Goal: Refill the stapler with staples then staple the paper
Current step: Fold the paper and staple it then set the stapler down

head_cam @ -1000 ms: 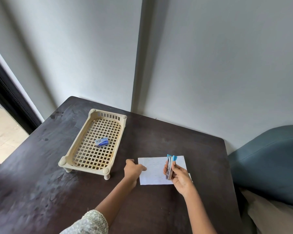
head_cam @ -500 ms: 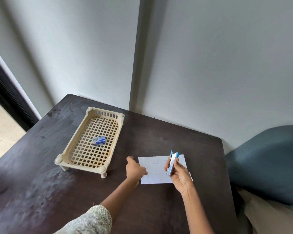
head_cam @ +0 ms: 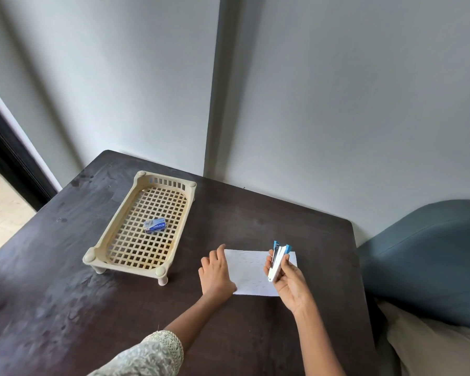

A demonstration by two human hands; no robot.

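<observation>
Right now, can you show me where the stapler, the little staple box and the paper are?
stapler (head_cam: 277, 260): head view, on its white body.
staple box (head_cam: 155, 225): head view, on its blue top.
paper (head_cam: 248, 270): head view, on its bare middle.

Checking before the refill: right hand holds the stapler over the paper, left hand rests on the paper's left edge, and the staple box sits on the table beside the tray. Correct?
Not quite. The head view shows the staple box lying inside the tray, not on the table beside it. The rest stands: the right hand holds the stapler over the paper, and the left hand rests on the paper's left edge.
</observation>
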